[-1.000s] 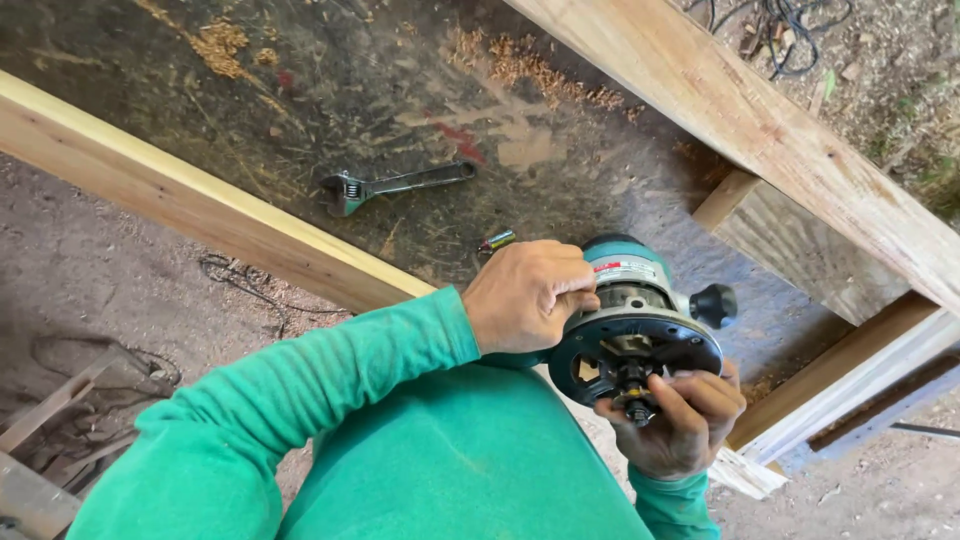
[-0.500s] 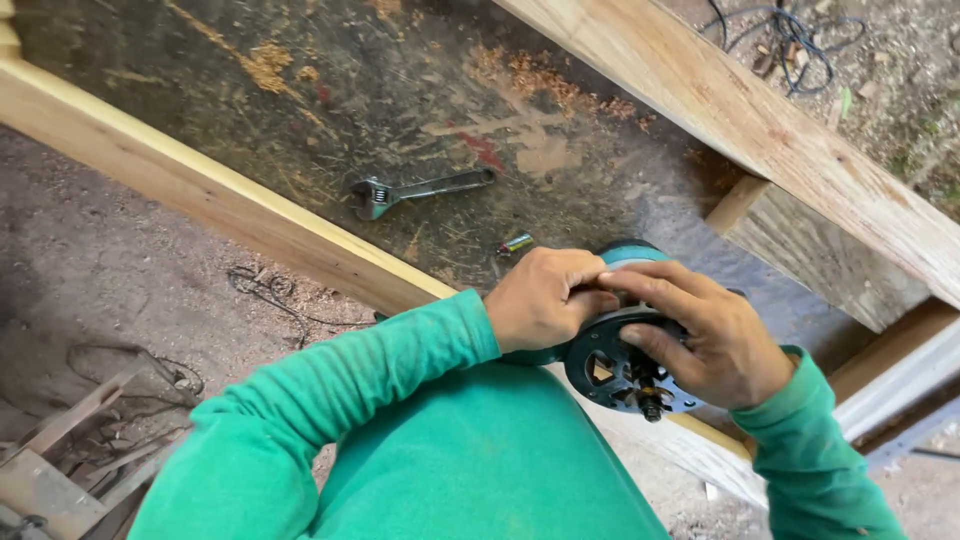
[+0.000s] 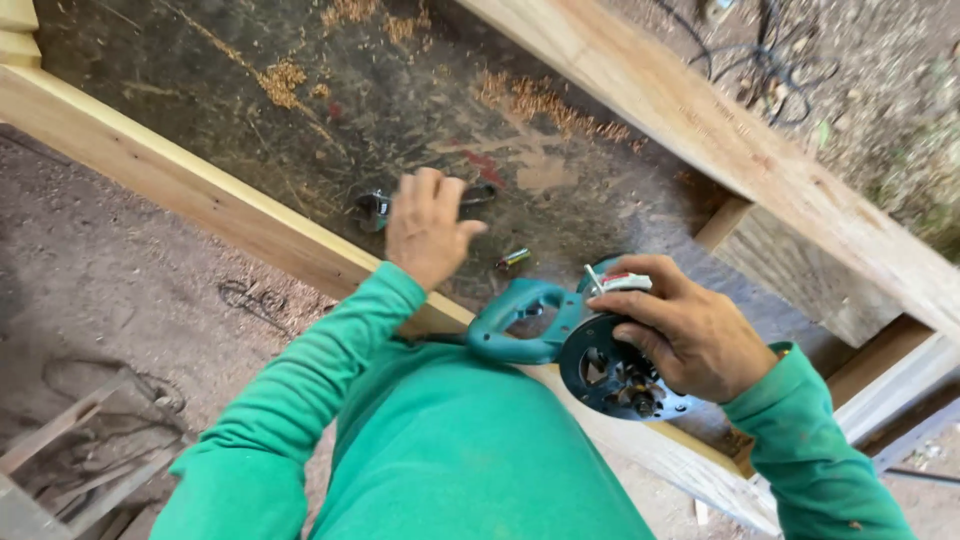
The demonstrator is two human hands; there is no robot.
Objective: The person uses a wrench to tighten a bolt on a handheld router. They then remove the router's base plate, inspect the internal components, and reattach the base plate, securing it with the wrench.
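Observation:
My right hand [image 3: 680, 325] grips a teal power router [image 3: 560, 340] by its round base, with the base plate and bit facing me, held over the near wooden beam. My left hand [image 3: 425, 230] is stretched out over the dark board with its fingers spread, hovering right above a metal wrench [image 3: 372, 208] that lies flat there. The hand covers the wrench's middle; only its two ends show. A small cylindrical bit [image 3: 514, 259] lies on the board just right of that hand. Both arms wear green sleeves.
A dark board [image 3: 300, 120] strewn with sawdust lies between a near wooden beam [image 3: 180, 190] and a far beam [image 3: 720, 140]. Black cables [image 3: 760, 50] lie on the dirt beyond. Scrap wood [image 3: 70, 470] sits at lower left.
My left hand has let go of the router and reached forward over the wrench. My right hand now holds the router alone, and its teal handle has come into view.

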